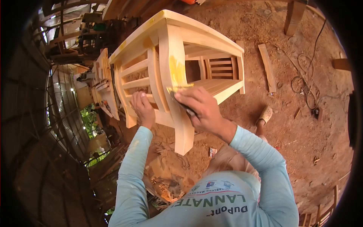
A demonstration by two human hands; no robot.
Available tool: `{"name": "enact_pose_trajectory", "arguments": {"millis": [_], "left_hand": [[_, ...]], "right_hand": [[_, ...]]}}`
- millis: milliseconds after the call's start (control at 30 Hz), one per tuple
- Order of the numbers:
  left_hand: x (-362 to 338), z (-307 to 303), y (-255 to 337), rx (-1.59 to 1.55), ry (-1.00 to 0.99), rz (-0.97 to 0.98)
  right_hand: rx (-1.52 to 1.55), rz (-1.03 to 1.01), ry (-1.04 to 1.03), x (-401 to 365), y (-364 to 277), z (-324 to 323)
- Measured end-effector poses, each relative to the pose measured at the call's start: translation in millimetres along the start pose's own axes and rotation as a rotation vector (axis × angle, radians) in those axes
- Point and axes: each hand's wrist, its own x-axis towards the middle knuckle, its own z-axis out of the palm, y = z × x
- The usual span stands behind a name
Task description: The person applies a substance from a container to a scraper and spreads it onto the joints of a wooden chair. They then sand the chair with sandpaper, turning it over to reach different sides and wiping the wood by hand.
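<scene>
A pale wooden table frame (172, 56) with slatted sides and a lower shelf stands tilted in front of me. My right hand (204, 108) grips a putty knife (180, 89), its blade edge smeared with yellow putty and lying against the curved front leg (183, 125). Just above the blade, a yellow putty patch (177, 68) covers part of that leg. On the left, my left hand (143, 108) has its fingers curled over a side slat (137, 84) of the frame. The far ends of those fingers are hidden behind the wood.
Brown dirt floor surrounds the frame. To the right lie a loose wooden board (267, 68) and a dark cable (311, 75). Stacked planks (104, 83) stand behind on the left. Wood scraps (170, 191) lie near my body, and a small packet (213, 152) is on the ground.
</scene>
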Motion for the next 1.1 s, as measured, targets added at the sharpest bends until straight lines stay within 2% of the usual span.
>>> {"name": "enact_pose_trajectory", "arguments": {"millis": [67,167,200,300,400,600,700,800,1100], "left_hand": [[1,0,1,-0.002,0.005,0.001],[0,1,-2,0.000,0.010,-0.001],[1,0,-3,0.013,0.008,0.017],[2,-2,-1,0.034,0.005,0.045],[2,-2,0,0.026,0.004,0.037],[2,0,-5,0.004,0.012,0.025],[3,-1,-2,-0.006,0.001,0.018],[3,-3,3,-0.015,-0.001,0.012],[4,-2,7,-0.007,0.001,0.012]], "right_hand": [[0.034,0.006,-0.047,-20,-1,-8],[0.202,0.207,-0.065,-22,2,-38],[0.195,0.286,-0.058,-4,-3,-51],[0.139,0.334,0.054,33,21,-54],[0.184,0.363,0.016,55,35,-51],[0.112,0.159,0.078,82,51,-36],[0.089,0.129,0.022,90,55,-32],[-0.010,-0.006,0.064,87,53,-22],[-0.019,0.017,0.059,29,28,2]]}}
